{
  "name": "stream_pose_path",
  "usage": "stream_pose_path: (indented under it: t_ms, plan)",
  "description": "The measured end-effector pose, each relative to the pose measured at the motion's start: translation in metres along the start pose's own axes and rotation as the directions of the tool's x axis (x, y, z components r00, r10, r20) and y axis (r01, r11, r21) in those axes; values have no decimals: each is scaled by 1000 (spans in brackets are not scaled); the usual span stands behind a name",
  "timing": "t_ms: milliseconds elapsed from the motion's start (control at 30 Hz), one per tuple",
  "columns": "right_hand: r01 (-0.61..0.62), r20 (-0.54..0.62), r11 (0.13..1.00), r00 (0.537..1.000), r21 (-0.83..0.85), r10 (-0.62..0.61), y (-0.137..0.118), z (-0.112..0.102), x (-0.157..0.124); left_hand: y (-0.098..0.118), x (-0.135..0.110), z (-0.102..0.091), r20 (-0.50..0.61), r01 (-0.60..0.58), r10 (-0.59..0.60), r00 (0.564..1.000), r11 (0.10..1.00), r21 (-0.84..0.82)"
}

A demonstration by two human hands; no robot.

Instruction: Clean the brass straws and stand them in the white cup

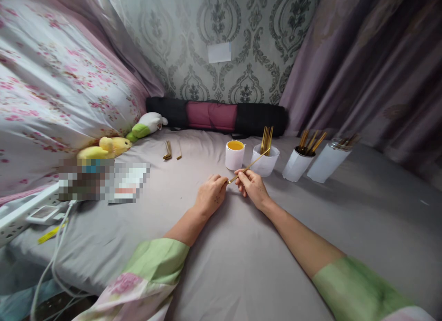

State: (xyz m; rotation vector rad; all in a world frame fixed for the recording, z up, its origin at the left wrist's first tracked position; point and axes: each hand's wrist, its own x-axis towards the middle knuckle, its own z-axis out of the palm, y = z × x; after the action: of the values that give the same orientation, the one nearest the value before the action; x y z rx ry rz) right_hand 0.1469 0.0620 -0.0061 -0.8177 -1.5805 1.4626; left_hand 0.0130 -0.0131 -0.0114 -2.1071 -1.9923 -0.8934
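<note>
My right hand (251,183) pinches a thin gold-coloured stick (256,161) that slants up to the right. At the stick's lower end, the closed fingers of my left hand (213,193) meet it; what exactly lies between those fingertips is partly hidden. Just beyond the hands stands a white cup (235,159) with yellow inside. To its right, a wider white container (265,166) holds several upright gold sticks (266,140). Further left on the grey sheet lie a small bunch of gold sticks with bent or thicker ends (167,151) and a single similar one (179,151).
Two white-wrapped jars (297,166) (324,164) with darker sticks stand at the right. Plush toys (147,125) line the left side, near a power strip (27,215) and white cables (57,252). A black and maroon roll (212,116) lies along the patterned wall.
</note>
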Motion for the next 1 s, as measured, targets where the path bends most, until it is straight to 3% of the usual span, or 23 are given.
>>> stream_pose_path:
  t_ms: [267,433,600,767,1000]
  plan:
    - [-7,-8,1000,1000,-19,6,0,-1,0,0,3,2,6,99,-101,995,964,-247]
    - [-5,-19,1000,1000,-26,4,0,-2,1,4,5,-2,64,229,-224,973,871,-435]
    - [-4,-47,999,999,-39,2,-1,-2,1,9,7,-6,198,370,-317,928,708,-601]
    - [-8,-67,999,998,-47,4,-2,-3,1,14,8,-8,395,540,-380,836,447,-713]
    - [-8,-64,999,998,-34,6,-2,-4,0,15,11,-10,503,586,-362,785,170,-792]
